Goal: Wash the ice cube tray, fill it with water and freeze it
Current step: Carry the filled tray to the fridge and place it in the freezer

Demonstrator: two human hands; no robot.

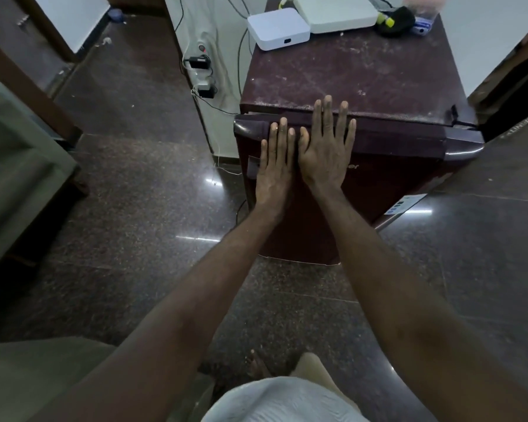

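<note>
A small maroon fridge (378, 86) stands ahead of me with its door (403, 147) closed. My left hand (275, 166) and my right hand (326, 150) are held out side by side in front of the door's upper left part, palms down, fingers straight. Neither hand holds anything. Whether they touch the door I cannot tell. The right fingertips reach over the door's top edge. The recessed door handle (253, 167) lies just left of my left hand. No ice cube tray is in sight.
On the fridge top stand a white box (278, 28), a larger white device (333, 10) and a black and yellow item (393, 21). A power strip with plugs (200, 71) hangs on the wall to the left. A grey sofa (16, 166) is at far left. The floor is dark polished stone (134, 208).
</note>
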